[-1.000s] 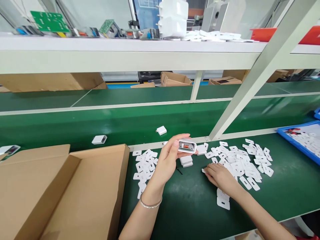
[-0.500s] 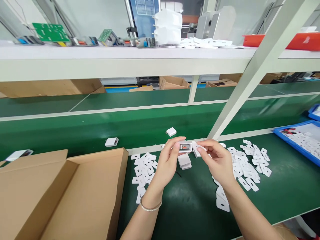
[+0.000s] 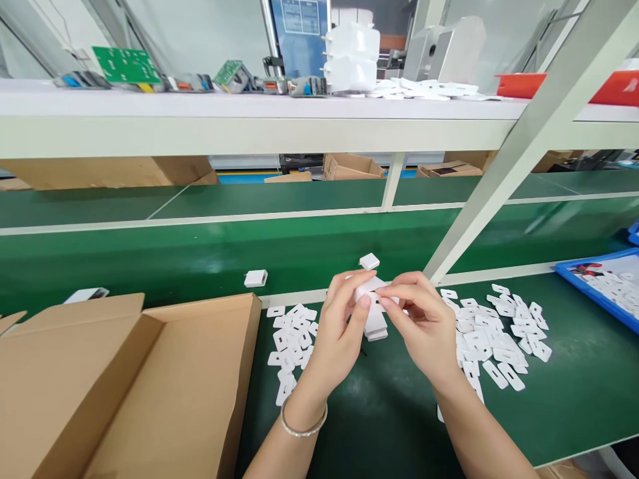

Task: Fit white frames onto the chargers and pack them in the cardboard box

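Observation:
My left hand (image 3: pixel 344 319) grips a small white charger housing (image 3: pixel 368 287) between thumb and fingers. My right hand (image 3: pixel 422 319) pinches a thin white end plate (image 3: pixel 388 300) against the housing's near end; whether it sits flush I cannot tell, as fingers cover part of it. Just beneath the hands lies a short stack of white housings (image 3: pixel 375 327), partly hidden. Loose white slotted plates (image 3: pixel 292 339) are scattered left of my left forearm, and a bigger heap of such plates (image 3: pixel 492 332) spreads beyond my right hand.
An open cardboard box (image 3: pixel 164 392) stands at left. Behind the bench runs a green conveyor (image 3: pixel 200 246) carrying white chargers (image 3: pixel 256 278). A slanted metal post (image 3: pixel 479 193) rises at right, near a blue tray (image 3: pixel 599 273). Circuit boards (image 3: pixel 127 65) rest on the shelf above.
The right hand has brought the end plate onto the housing, whose open end with parts inside was visible before. The chargers on the conveyor have moved right. The view has shifted slightly.

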`<action>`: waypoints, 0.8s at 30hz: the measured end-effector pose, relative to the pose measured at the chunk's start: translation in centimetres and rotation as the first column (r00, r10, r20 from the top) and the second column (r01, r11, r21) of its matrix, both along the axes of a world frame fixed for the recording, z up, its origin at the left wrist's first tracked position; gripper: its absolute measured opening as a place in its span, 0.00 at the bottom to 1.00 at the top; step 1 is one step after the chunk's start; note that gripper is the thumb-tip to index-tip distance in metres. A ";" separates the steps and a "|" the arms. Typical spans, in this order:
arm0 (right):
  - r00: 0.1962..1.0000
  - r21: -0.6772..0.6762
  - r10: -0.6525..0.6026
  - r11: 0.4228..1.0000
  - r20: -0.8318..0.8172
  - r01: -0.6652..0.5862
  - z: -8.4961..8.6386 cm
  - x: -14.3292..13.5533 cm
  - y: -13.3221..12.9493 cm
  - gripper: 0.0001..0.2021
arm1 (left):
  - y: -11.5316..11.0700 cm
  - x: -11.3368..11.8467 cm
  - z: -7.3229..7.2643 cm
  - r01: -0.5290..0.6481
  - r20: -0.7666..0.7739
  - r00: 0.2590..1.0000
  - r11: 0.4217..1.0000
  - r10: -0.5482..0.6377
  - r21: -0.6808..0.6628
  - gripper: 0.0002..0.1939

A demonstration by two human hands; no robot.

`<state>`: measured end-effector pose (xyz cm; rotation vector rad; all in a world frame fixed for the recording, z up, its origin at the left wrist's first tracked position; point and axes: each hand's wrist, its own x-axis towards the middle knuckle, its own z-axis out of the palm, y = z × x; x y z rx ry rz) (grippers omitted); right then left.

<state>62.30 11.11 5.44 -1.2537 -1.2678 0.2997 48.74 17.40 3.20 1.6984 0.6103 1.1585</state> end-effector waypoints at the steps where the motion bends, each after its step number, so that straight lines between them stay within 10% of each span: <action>1: 1.000 0.009 -0.007 1.000 -0.002 0.007 -0.1 -0.1 0.1 0.06 | 0.0 0.0 0.0 -0.001 0.004 1.000 1.000 0.001 -0.001 0.16; 12: 0.937 -0.092 0.232 0.960 -0.261 -0.264 -1.6 -0.1 1.1 0.22 | 0.2 -0.1 -0.3 0.088 0.211 0.971 0.991 -0.109 0.105 0.18; 24: 0.975 0.115 0.104 0.990 -0.195 -0.082 -2.4 -0.4 0.7 0.19 | 0.9 0.1 -1.4 0.052 0.069 0.995 0.952 -0.076 0.300 0.22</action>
